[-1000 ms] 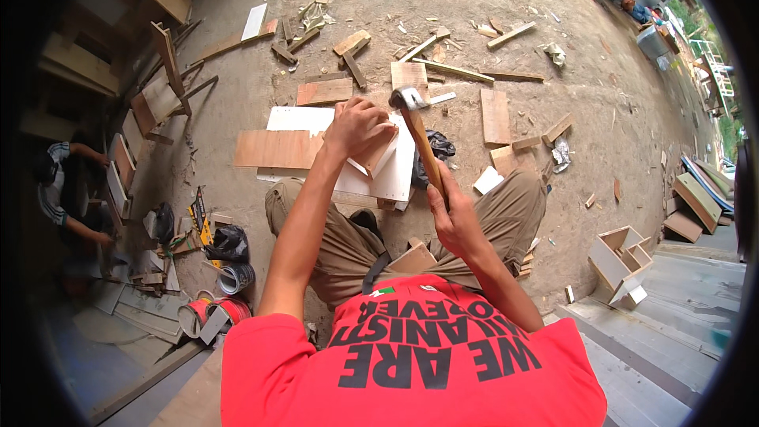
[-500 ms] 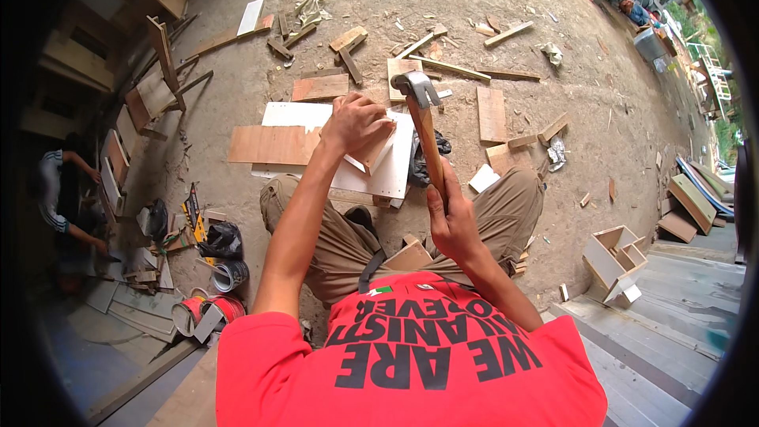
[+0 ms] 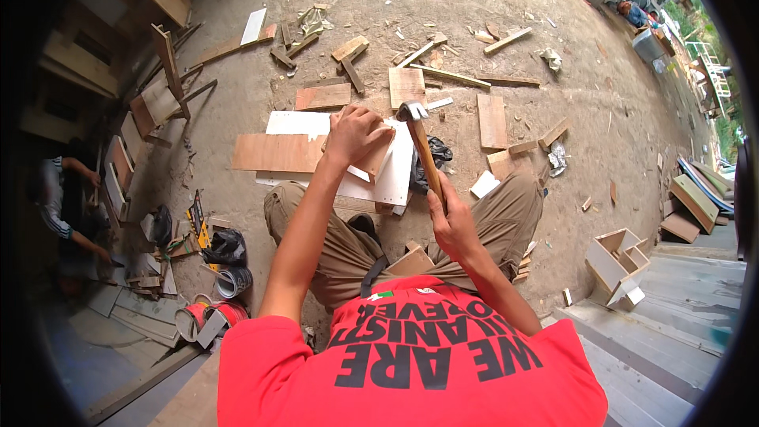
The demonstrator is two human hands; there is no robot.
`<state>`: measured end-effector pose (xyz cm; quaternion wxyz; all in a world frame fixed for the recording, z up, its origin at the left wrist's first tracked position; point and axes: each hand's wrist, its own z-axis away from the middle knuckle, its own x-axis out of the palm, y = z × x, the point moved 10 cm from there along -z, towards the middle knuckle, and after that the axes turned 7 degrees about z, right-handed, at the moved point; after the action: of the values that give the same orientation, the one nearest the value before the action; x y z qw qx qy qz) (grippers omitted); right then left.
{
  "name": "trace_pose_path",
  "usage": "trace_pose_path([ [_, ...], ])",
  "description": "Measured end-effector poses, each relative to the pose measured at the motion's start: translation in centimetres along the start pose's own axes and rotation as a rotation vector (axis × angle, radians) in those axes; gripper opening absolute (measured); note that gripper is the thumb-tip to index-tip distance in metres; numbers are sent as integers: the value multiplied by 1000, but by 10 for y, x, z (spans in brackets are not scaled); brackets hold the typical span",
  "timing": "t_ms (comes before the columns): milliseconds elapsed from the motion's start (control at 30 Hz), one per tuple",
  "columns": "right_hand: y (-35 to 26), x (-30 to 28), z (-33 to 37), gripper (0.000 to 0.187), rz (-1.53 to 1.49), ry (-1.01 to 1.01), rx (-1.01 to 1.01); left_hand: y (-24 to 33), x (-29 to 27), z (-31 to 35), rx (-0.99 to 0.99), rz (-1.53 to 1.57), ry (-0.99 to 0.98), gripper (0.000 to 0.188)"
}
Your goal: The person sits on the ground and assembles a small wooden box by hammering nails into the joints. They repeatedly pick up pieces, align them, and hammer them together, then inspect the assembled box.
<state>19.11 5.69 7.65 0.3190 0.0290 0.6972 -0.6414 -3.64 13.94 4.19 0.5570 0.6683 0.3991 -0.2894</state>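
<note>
My right hand [image 3: 455, 221] is wrapped round the wooden handle of a claw hammer [image 3: 424, 152]. The hammer's metal head stands just right of my left hand, near the pieces it holds. My left hand [image 3: 356, 136] is closed on a small wooden piece [image 3: 373, 162], set at an angle above a white board [image 3: 393, 183]. Its fingertips are partly hidden behind the knuckles, and any nail there is too small to make out. A light brown plywood strip [image 3: 273, 153] lies across the white board to the left.
Wood offcuts [image 3: 492, 122] and scraps litter the ground ahead. A black plastic bag [image 3: 431, 160] lies beside the board. At right stands a small compartmented wooden box [image 3: 615, 265]. Buckets [image 3: 229, 278] and a yellow-handled saw [image 3: 198, 217] are at left, where another person [image 3: 59, 198] works.
The hammer's head has come down and slightly left, closer to the piece in my left hand. My left hand stays closed on the wooden piece. The view has shifted slightly.
</note>
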Motion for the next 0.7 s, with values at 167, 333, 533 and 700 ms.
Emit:
trace_pose_path([
  [167, 1, 4, 5, 49, -33, 0, 25, 3, -8, 13, -86, -46, 74, 60],
  [333, 3, 12, -3, 49, -30, -80, 51, -2, -10, 10, -185, -2, 25, 50],
  [533, -17, 6, -3, 48, -24, -39, 1, -4, -7, 9, -150, 16, 31, 48],
  [700, -3, 16, -5, 49, 53, -19, -82, -12, -3, 10, -155, 64, 18, 46],
])
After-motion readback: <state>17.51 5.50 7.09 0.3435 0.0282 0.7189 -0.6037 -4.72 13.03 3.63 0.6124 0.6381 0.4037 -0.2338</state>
